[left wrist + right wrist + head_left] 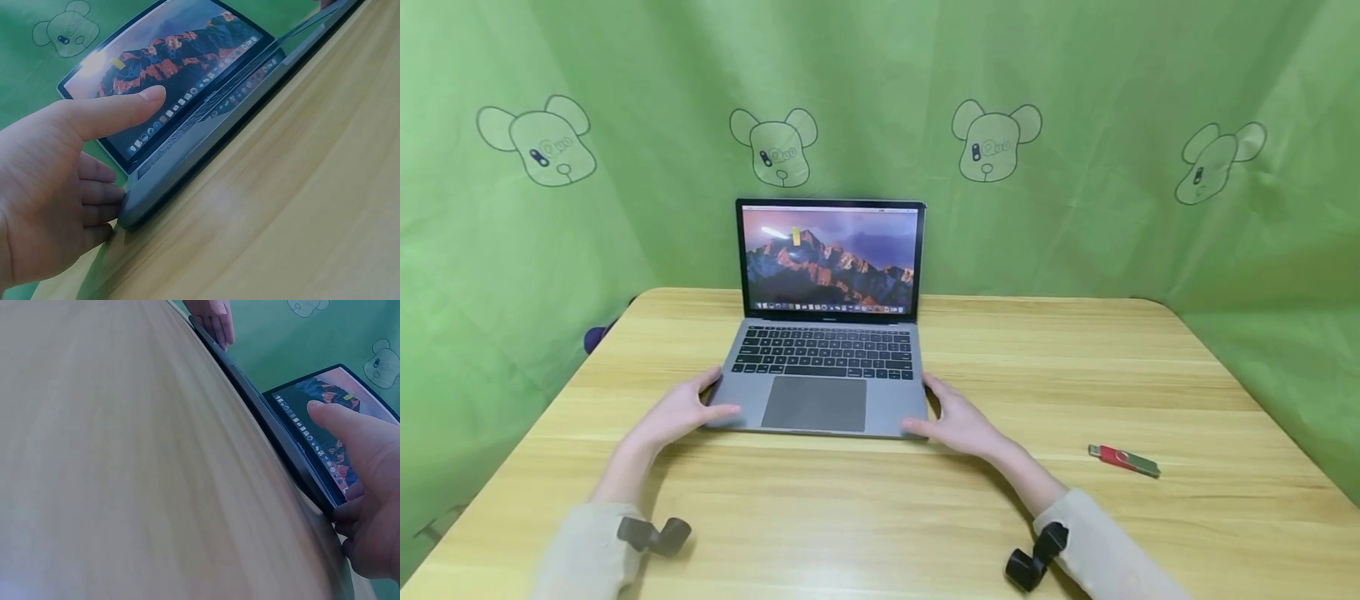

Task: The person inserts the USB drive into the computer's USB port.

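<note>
A grey laptop stands unfolded on the wooden table, its screen lit with a mountain picture. My left hand is at its front left corner; in the left wrist view the fingers touch the side edge and the straight thumb hovers above the base. At the front right corner is my right hand. Its fingers meet the right side edge, and the thumb is stretched out over the base. Whether any fingertips reach beneath the laptop is hidden.
A red and dark USB stick lies on the table, right of my right hand. Green curtains with drawn bear heads hang behind and beside the table. Black camera mounts sit on my sleeves.
</note>
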{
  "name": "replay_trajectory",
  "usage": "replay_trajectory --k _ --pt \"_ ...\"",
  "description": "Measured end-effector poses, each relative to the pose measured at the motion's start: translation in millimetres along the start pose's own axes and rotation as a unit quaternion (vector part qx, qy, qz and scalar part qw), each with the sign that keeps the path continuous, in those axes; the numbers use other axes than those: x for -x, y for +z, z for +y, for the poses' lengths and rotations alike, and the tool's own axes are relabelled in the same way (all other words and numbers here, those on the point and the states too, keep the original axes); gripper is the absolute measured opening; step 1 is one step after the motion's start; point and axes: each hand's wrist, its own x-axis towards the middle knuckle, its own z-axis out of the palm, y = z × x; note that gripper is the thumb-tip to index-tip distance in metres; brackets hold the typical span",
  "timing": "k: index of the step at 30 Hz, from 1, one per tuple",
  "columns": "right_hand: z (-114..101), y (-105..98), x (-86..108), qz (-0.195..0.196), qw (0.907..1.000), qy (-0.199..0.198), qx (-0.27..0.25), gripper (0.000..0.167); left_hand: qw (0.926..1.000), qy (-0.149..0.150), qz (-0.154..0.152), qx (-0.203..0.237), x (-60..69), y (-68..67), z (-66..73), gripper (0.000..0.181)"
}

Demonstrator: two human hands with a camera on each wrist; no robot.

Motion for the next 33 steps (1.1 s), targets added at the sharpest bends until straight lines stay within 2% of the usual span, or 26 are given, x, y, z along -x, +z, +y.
replay_trajectory --k 14,25,33 --pt "-0.5 1.0 -1.5 0.004 0.9999 0.009 -0.006 0.095 0.9996 0.023 0.0 0.015 -3.3 -1.5 -5.7 0.093" --pt "-0.2 3.0 -0.9 0.014 0.9999 0.005 0.006 0.094 0.9994 0.026 -0.017 0.013 -2.9 -3.8 -6.4 0.098" --pt "-3.1 5.4 -2.0 0.014 0.9997 0.009 -0.019 0.093 0.9991 0.032 -0.02 0.02 -2.1 -5.1 -9.6 0.099"
